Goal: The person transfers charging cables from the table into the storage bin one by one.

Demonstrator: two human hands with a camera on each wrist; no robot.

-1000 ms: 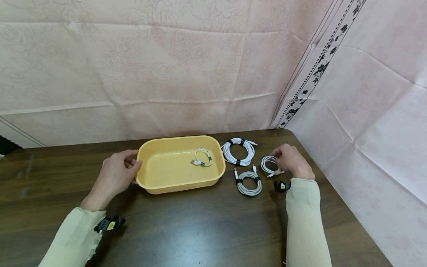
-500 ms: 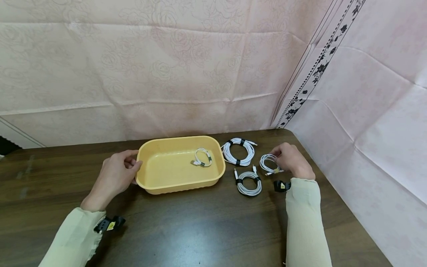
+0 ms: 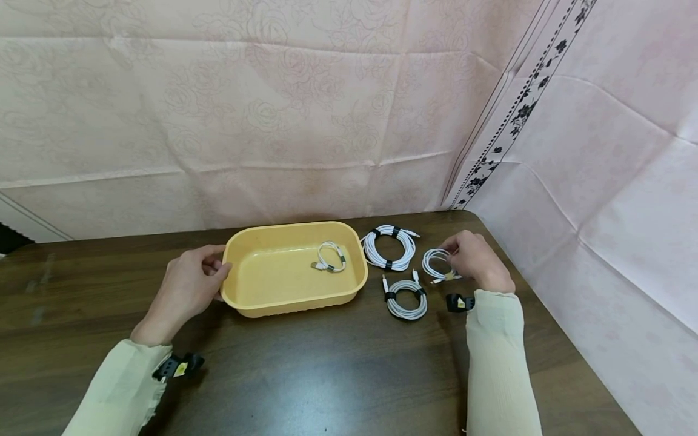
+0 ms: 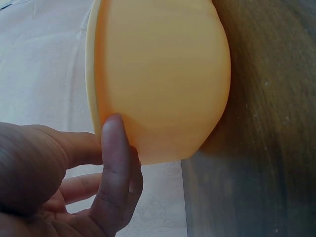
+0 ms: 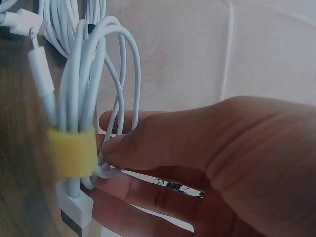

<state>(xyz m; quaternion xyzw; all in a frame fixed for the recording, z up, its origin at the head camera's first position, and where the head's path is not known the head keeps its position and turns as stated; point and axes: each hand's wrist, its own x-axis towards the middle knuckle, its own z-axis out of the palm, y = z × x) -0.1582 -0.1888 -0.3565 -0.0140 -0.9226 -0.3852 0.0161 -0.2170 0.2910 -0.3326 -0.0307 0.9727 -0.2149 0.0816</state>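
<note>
Lifted a little since a second ago, the small coiled cable (image 3: 439, 265) with the yellow tie now sits slightly higher and closer to the far edge in our right hand (image 3: 476, 262), while everything else lies where it was. Nearest to us, our two pale sleeves frame the dark wooden table (image 3: 305, 369). Our right hand pinches that coil between thumb and curled fingers (image 5: 148, 143), the loops standing tilted off the wood and the yellow tie (image 5: 72, 151) hanging at the bottom beside a white plug. Just left of it lies a second coiled cable (image 3: 406, 298) bound with black ties, flat on the table between our right hand and the tray. Our left hand (image 3: 188, 284) grips the near left corner of the yellow tray (image 3: 242, 303), fingers curled against its outer wall and thumb at the rim. Inside the tray, toward its far right, rests one short white cable (image 3: 330, 257). Farther off, just beyond the tray's right end, lies the largest coiled cable (image 3: 389, 246), close to the pink patterned backdrop (image 3: 272, 109).
</note>
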